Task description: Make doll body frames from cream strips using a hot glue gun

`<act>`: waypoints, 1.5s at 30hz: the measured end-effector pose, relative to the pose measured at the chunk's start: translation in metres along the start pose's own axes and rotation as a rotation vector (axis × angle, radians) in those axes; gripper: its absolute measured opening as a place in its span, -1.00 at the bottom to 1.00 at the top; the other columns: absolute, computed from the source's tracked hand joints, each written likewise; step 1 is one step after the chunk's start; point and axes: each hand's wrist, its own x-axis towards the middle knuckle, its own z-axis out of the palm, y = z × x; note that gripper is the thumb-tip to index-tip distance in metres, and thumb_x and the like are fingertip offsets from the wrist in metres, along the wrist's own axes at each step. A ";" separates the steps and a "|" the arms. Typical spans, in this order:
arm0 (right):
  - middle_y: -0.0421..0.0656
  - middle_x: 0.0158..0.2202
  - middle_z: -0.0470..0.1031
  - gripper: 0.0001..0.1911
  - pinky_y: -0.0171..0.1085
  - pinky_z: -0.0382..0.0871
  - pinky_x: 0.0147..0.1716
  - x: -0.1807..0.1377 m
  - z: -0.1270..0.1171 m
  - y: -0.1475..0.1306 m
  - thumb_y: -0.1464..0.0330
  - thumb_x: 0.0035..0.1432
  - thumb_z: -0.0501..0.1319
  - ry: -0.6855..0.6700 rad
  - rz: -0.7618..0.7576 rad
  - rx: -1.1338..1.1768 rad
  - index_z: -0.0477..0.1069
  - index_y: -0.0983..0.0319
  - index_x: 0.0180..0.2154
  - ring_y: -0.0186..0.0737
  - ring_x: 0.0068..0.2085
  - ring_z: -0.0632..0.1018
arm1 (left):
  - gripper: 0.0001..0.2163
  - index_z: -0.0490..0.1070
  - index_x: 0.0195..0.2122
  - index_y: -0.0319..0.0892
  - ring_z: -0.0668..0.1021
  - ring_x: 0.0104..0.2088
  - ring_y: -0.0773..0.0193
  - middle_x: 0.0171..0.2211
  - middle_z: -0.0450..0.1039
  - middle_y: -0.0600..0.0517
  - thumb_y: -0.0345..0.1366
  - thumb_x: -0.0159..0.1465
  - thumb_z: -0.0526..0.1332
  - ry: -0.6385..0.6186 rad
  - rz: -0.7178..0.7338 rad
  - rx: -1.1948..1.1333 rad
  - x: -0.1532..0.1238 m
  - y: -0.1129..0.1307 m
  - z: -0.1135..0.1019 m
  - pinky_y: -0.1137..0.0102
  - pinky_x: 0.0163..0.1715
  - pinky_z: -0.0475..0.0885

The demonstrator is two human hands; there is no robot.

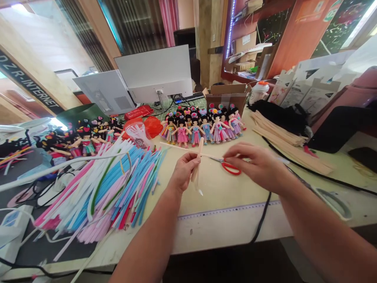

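My left hand (186,169) is closed, its thumb and fingertips pinching beige pipe cleaners (201,145) that cross one another. One thin length points left over the table, and a bundle hangs down below the fingers. My right hand (255,165) is at the right, with fingers bent together just above a pair of scissors with red handles (231,168). The scissors' blades point toward my left hand. A thin beige strand runs toward the right fingertips, but whether they grip it is unclear.
Several finished dolls (196,127) stand at the back, with more dolls (85,139) at the left. Loose coloured pipe cleaners (106,188) are heaped on the left. Beige pipe cleaners (279,129) lie at the right near a black cable (262,220). A ruler strip (226,209) follows the front edge.
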 end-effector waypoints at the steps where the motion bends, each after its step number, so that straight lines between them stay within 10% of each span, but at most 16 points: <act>1: -0.12 -0.29 0.56 -0.80 -0.18 0.34 -0.23 0.013 0.013 0.002 0.20 0.09 0.20 -0.023 0.009 -0.009 0.51 0.16 -0.36 -0.16 -0.26 0.51 | -0.76 0.44 -0.47 -0.20 0.40 -0.48 0.41 -0.51 0.41 0.11 -0.26 -0.15 0.42 -0.015 0.006 0.013 0.000 0.000 -0.001 0.48 -0.42 0.30; 15: -0.21 -0.49 0.46 -0.68 -0.31 0.25 -0.43 0.038 0.070 0.044 0.13 -0.12 0.35 -0.117 0.258 0.509 0.44 0.25 -0.46 -0.35 -0.45 0.40 | -0.77 0.47 -0.45 -0.21 0.43 -0.44 0.38 -0.48 0.45 0.07 -0.24 -0.09 0.42 -0.053 0.032 0.118 0.000 -0.001 0.000 0.45 -0.36 0.31; 45: -0.28 -0.59 0.32 -0.72 -0.34 0.11 -0.55 0.037 0.076 0.044 0.16 -0.17 0.31 -0.048 0.339 0.423 0.34 0.23 -0.55 -0.39 -0.53 0.27 | -0.84 0.46 -0.48 -0.18 0.41 -0.43 0.36 -0.50 0.41 0.09 -0.25 -0.05 0.37 -0.043 0.080 0.243 -0.002 -0.002 0.002 0.43 -0.33 0.32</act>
